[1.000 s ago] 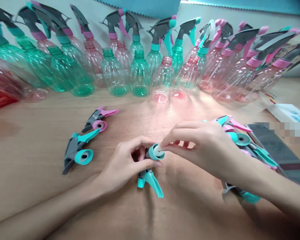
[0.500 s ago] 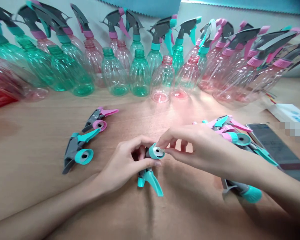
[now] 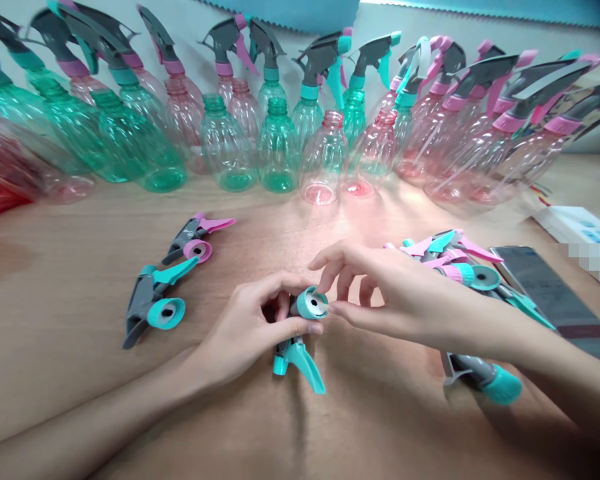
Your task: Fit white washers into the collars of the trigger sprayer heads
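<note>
My left hand is closed around a grey and teal trigger spray head, held upside down over the table. Its teal screw collar faces up towards me, showing a white disc with a dark hole inside. Just to the right is my right hand, its fingers curved and apart, with nothing visible between them. The thumb and one fingertip are close to the collar's rim; whether they touch it I cannot tell. To the left lie a teal-collared spray head and a pink-collared one.
Clear pink bottles and green bottles stand along the back, several topped with spray heads. More spray heads are piled at right, beside a phone. Another spray head lies under my right forearm. A white box sits far right.
My right index finger has lifted off the collar and the fingers have spread slightly. The white disc inside shows more fully. My left hand keeps its hold on the spray head.
</note>
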The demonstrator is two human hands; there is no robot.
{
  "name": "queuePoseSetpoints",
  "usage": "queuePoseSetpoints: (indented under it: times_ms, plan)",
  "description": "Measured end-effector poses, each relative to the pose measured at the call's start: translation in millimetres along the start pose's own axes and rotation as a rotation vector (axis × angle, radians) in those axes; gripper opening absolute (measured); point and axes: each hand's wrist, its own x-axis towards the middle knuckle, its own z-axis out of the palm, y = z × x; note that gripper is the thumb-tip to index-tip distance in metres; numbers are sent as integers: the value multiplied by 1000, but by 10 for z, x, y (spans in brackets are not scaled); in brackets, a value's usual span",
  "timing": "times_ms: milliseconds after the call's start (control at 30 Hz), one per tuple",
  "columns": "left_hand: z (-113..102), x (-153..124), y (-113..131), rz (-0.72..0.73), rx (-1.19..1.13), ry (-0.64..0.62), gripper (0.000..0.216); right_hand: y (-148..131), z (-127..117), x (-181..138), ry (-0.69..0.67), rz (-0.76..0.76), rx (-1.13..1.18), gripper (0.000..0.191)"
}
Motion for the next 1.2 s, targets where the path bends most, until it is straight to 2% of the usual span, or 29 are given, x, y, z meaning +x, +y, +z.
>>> queuePoseSetpoints:
  times_ms: [767, 1000, 1200]
  plan:
    - [13, -25, 31, 24, 40, -7, 26, 40, 52, -16, 24, 9, -48, 51]
    - [7, -11, 7, 3, 9, -21, 24, 86, 185, 9, 154, 22, -45, 48]
    - [15, -1, 16, 25, 27, -41, 25, 7, 35, -7, 29, 32, -9, 50]
